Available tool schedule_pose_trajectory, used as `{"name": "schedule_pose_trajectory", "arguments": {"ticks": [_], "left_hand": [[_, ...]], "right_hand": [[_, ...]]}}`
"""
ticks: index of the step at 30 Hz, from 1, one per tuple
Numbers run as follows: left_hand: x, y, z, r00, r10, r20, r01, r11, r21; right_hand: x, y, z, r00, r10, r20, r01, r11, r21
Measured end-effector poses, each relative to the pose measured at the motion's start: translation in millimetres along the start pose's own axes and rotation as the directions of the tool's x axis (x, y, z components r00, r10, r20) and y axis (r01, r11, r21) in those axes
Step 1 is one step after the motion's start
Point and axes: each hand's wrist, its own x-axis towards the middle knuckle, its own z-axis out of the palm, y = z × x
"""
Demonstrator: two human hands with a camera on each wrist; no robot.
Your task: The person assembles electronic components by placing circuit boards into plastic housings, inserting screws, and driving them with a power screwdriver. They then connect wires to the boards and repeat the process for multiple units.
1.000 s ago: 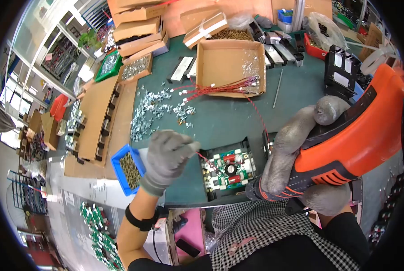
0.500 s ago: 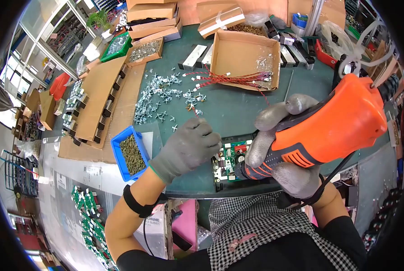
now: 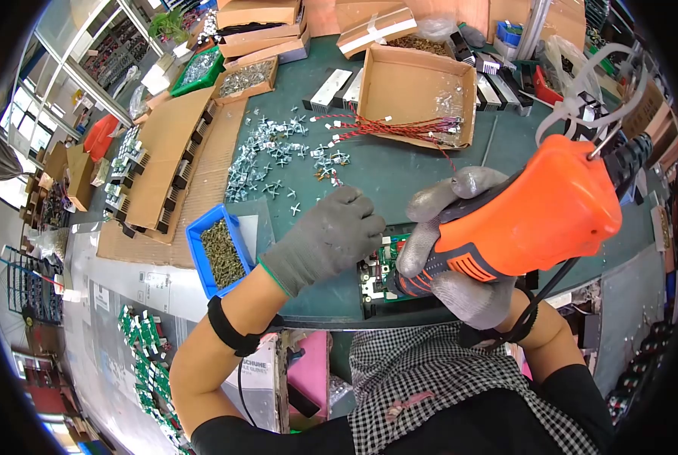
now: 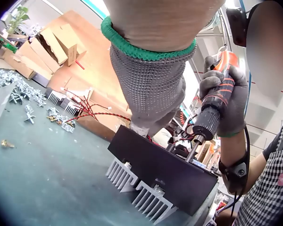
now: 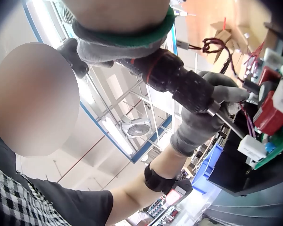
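My gloved right hand (image 3: pixel 468 258) grips an orange and black electric screwdriver (image 3: pixel 532 216), its body slanting down to the left. In the right wrist view, its long bit (image 5: pixel 230 123) reaches down among the parts of a green circuit board (image 5: pixel 273 157). That board lies in a black housing (image 4: pixel 160 172) with grey finned heat sinks (image 4: pixel 153 205) under it. My gloved left hand (image 3: pixel 327 239) is at the housing's far left edge, fingers bent round a twisted red-and-black wire (image 4: pixel 104 114). One wire end sticks out past the knuckles; the fingertips are hidden in the head view.
A blue bin (image 3: pixel 225 258) of small brass-coloured parts stands left of the left hand. Behind lie a heap of silvery metal pieces (image 3: pixel 263 155) and a cardboard tray (image 3: pixel 415 83) with red wires (image 3: pixel 399 130). Heat-sink units (image 3: pixel 330 89) flank the tray. A black cord (image 3: pixel 544 299) hangs beside the right forearm.
The left hand moved right and onto the board's edge with the wire. The screwdriver came left and down over the board, covering much of it. The head view shifted slightly.
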Motion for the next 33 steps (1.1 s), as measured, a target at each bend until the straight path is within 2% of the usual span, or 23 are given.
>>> {"name": "schedule_pose_trajectory", "arguments": {"ticks": [3, 7, 14, 16, 18, 20, 22, 26, 29, 31, 33], "left_hand": [[0.5, 1.1, 3.5, 0.999, -0.033, -0.036, 0.033, 0.999, -0.008], [0.0, -0.7, 3.1, 0.997, -0.014, -0.075, 0.013, 1.0, -0.013], [0.2, 1.1, -1.2, 0.999, -0.045, -0.029, 0.045, 0.999, -0.011], [-0.9, 1.3, -0.9, 0.991, -0.136, -0.018, 0.131, 0.979, -0.159], [-3.8, 2.0, -3.4, 0.981, -0.193, 0.016, 0.191, 0.954, -0.233], [-10.1, 6.7, -13.1, 0.975, -0.214, 0.063, 0.223, 0.946, -0.233], [-10.3, 18.4, -22.4, 0.954, -0.225, 0.199, 0.267, 0.94, -0.214], [-14.2, 47.2, -36.8, 0.853, -0.226, 0.47, 0.339, 0.926, -0.169], [-26.4, 50.2, -24.7, 0.921, -0.185, 0.344, 0.294, 0.907, -0.302], [-28.9, 47.3, -21.7, 0.895, -0.207, 0.394, 0.375, 0.827, -0.419], [-29.7, 48.4, -19.6, 0.919, -0.238, 0.315, 0.371, 0.793, -0.484]], "right_hand": [[-0.3, -1.5, 0.3, 0.999, 0.037, 0.012, -0.036, 0.997, -0.068], [3.4, -8.6, 4.0, 0.997, 0.075, 0.005, -0.075, 0.995, -0.07], [2.9, -20.9, 7.8, 0.99, 0.129, 0.055, -0.121, 0.984, -0.132], [4.2, -19.5, 9.8, 0.989, 0.136, 0.059, -0.126, 0.982, -0.141], [4.3, -14.7, 14.5, 0.99, 0.135, 0.041, -0.128, 0.982, -0.138], [4.8, -10.2, 19.4, 0.991, 0.134, 0.012, -0.131, 0.983, -0.13], [6.3, -6.0, 22.3, 0.991, 0.131, -0.019, -0.132, 0.984, -0.119], [11.2, -0.1, 24.3, 0.99, 0.124, -0.065, -0.13, 0.987, -0.099], [13.3, 2.3, 27.6, 0.99, 0.11, -0.088, -0.119, 0.987, -0.105], [13.0, 3.3, 33.6, 0.992, 0.087, -0.093, -0.098, 0.987, -0.125], [13.5, 3.0, 39.5, 0.994, 0.057, -0.091, -0.071, 0.984, -0.161]]}}
